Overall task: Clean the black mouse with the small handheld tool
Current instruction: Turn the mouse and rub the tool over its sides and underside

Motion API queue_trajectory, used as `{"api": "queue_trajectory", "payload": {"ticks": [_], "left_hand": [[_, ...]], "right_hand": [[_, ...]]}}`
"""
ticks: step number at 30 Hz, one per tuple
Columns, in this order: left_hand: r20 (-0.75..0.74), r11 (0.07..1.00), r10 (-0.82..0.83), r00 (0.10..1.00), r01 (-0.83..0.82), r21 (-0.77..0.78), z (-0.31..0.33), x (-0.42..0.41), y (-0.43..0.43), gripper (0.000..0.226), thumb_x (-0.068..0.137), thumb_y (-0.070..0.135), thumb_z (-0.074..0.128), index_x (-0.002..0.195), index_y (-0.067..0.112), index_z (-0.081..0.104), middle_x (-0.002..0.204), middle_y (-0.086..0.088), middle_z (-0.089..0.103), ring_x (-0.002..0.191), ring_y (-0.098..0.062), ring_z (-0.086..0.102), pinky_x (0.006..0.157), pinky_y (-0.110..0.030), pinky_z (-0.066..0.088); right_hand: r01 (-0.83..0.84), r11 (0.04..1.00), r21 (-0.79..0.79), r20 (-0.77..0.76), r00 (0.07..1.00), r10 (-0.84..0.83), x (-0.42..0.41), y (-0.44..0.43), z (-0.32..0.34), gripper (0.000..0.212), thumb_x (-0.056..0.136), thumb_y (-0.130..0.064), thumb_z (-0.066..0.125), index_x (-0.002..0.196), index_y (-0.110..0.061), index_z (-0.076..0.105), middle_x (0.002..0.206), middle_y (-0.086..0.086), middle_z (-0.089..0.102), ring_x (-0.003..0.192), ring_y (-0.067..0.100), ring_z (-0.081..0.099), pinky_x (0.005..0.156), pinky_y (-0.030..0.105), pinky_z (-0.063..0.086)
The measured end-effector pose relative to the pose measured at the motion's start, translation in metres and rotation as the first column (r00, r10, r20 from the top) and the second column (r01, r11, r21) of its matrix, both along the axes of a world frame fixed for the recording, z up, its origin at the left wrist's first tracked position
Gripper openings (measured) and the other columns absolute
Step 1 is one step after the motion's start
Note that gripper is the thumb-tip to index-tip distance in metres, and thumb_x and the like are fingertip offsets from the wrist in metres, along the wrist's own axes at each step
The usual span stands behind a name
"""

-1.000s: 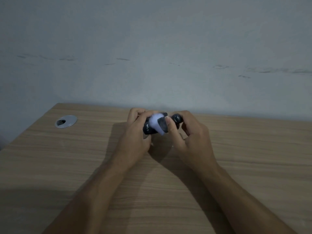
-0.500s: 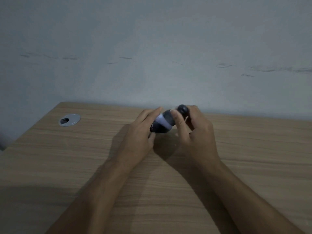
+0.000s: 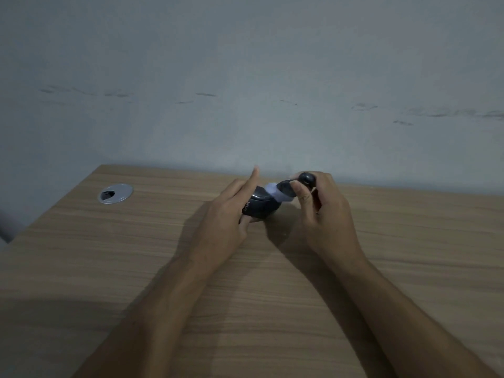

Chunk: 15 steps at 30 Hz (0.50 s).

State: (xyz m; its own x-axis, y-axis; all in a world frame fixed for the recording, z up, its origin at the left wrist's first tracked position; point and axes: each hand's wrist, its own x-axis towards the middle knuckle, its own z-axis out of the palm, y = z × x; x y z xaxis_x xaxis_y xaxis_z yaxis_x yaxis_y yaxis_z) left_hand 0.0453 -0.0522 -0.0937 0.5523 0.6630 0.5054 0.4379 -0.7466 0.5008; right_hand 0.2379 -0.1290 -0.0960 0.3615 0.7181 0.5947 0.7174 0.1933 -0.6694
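The black mouse (image 3: 261, 207) lies on the wooden desk (image 3: 136, 255) near its far edge, with pale lettering on its left side. My left hand (image 3: 227, 216) steadies it from the left: thumb and lower fingers touch it, the forefinger points up. My right hand (image 3: 323, 211) is closed around a small dark tool (image 3: 306, 179) with a rounded end. The tool's whitish tip (image 3: 275, 191) rests on the top of the mouse. Most of the mouse's left side is hidden behind my left hand.
A round grey cable grommet (image 3: 115, 193) is set into the desk at the far left. A bare grey wall (image 3: 245, 91) rises right behind the desk's far edge. The desk's left edge runs diagonally at the left.
The mouse has gone from being held up between both hands to lying on the desk. My left fingers have loosened and the forefinger has lifted. The tool's tip has slid across the mouse's top.
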Motion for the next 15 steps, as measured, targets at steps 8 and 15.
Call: {"api": "queue_trajectory", "payload": {"ticks": [8, 15], "left_hand": [[-0.018, 1.000, -0.013, 1.000, 0.013, -0.015, 0.000, 0.006, -0.007, 0.097, 0.084, -0.019, 0.070, 0.168, 0.010, 0.032, 0.148, -0.004, 0.062, 0.113, -0.004, 0.052, 0.087, 0.014, 0.029], [-0.001, 1.000, -0.017, 1.000, 0.017, -0.019, 0.001, 0.003, -0.004, 0.097, 0.083, -0.013, 0.080, 0.166, 0.009, 0.037, 0.130, -0.007, 0.067, 0.101, 0.007, 0.046, 0.082, 0.015, 0.027]], "right_hand": [[-0.121, 0.990, 0.068, 0.022, 0.993, 0.120, -0.018, -0.003, 0.005, 0.019, 0.113, -0.016, 0.061, 0.128, -0.010, 0.071, 0.120, 0.004, 0.069, 0.114, 0.010, 0.069, 0.099, 0.015, 0.050], [0.058, 0.998, 0.004, -0.005, 0.998, -0.058, 0.008, 0.000, -0.003, 0.020, 0.113, -0.024, 0.059, 0.124, -0.010, 0.070, 0.117, 0.005, 0.068, 0.103, 0.013, 0.066, 0.088, 0.004, 0.043]]}}
